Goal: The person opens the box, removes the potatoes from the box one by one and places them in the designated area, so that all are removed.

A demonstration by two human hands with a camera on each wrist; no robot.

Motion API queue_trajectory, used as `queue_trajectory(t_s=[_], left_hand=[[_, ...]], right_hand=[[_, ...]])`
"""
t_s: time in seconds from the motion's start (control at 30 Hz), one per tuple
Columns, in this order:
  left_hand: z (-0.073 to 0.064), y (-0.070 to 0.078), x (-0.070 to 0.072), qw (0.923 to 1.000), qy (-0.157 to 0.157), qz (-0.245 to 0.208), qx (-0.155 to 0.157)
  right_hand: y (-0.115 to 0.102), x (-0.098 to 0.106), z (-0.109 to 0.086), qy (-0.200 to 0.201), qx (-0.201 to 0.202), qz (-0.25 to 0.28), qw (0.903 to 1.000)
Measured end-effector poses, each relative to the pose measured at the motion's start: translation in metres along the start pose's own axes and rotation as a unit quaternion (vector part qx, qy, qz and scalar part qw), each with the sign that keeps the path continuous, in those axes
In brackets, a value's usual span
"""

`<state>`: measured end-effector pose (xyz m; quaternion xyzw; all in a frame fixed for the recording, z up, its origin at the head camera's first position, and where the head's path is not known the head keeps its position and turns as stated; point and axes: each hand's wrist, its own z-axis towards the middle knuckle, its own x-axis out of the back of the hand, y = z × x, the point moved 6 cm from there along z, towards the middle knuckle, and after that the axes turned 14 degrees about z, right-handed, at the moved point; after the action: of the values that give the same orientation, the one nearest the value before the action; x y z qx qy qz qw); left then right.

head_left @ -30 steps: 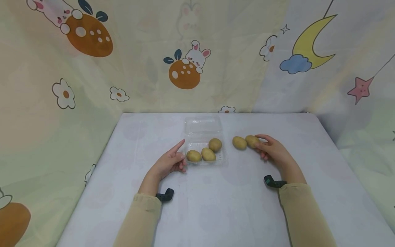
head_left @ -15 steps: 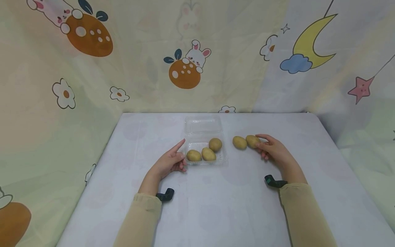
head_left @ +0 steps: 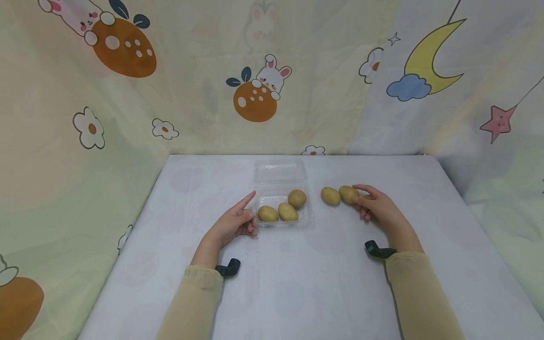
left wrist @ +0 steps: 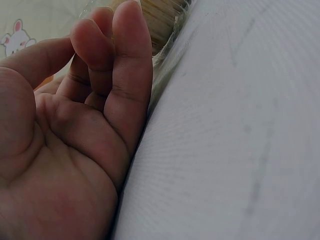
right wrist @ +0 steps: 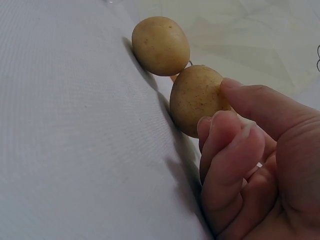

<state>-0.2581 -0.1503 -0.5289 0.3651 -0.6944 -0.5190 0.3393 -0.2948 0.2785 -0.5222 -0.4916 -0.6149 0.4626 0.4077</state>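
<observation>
Right hand (head_left: 380,208) is pinching a potato (head_left: 348,194)

Right of centre in the head view, thumb and fingers are holding it just beside a second potato (head_left: 330,196). Near centre on the table (head_left: 306,283), a clear container (head_left: 272,199) is holding three more potatoes (head_left: 288,211) — lid lying back. The left hand (head_left: 233,222) is extending its index finger at the container's left edge — whether its other fingers are gripping, I cannot tell.

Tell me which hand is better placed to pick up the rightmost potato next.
Right, most likely: the right hand pinches the rightmost potato, while the left hand is beside the clear container.
</observation>
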Motion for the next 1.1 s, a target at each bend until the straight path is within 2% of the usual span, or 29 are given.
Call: queue_trajectory(t_s=[0.3, 0.5, 0.67, 0.93, 1.1], left_hand=[[0.0, 0.0, -0.001, 1.0, 0.0, 0.003, 0.002], [0.001, 0.0, 0.0, 1.0, 0.003, 0.002, 0.005], [0.001, 0.0, 0.001, 1.0, 0.004, 0.004, 0.006], [0.002, 0.0, 0.001, 1.0, 0.002, 0.002, 0.009], [0.001, -0.001, 0.001, 0.9999, 0.008, 0.001, 0.012]], right_hand=[[-0.003, 0.006, -0.003, 0.01, -0.011, 0.023, 0.9996], [-0.022, 0.001, -0.009, 0.01, 0.005, 0.036, 0.9993], [-0.04, -0.012, -0.013, -0.027, 0.028, 0.033, 0.9987], [-0.058, -0.035, -0.008, -0.058, 0.01, -0.014, 0.9982], [-0.071, -0.052, -0.001, -0.097, 0.024, -0.04, 0.9942]])
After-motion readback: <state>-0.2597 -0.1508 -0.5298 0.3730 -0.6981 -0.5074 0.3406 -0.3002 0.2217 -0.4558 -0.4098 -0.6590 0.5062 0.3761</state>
